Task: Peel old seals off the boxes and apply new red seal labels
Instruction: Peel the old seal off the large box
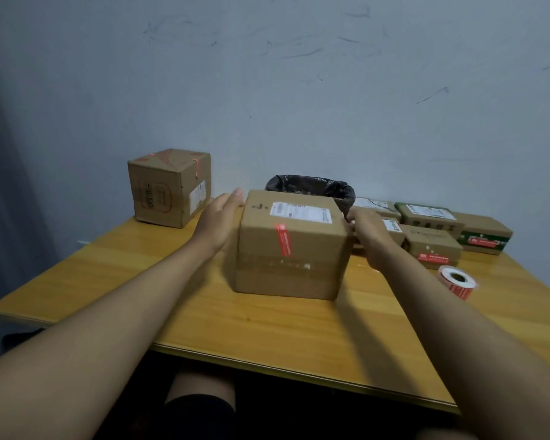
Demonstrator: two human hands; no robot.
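Taking the big box in the middle of the table as my landmark: far to its left and toward the wall sits a taller carton with red strips across its top, well apart from everything else. My left hand lies flat and open against the big box's left side, fingers reaching toward its back corner, gripping nothing. On the big box itself a red seal runs over the front top edge and down the face, below a white shipping label. Behind the box stands a bin with a black liner. My right hand presses at the box's right top edge, fingers curled; whether they pinch anything I cannot tell. Right of the box is a cluster of small boxes, some already bearing red labels, and nearer to me the roll of red labels lies on the table.

I judge I am steadying or turning the box. The risk: my hands only press the sides, so a quick turn could let it slip and knock the small boxes. Peeling the seal fast could tear the cardboard skin.
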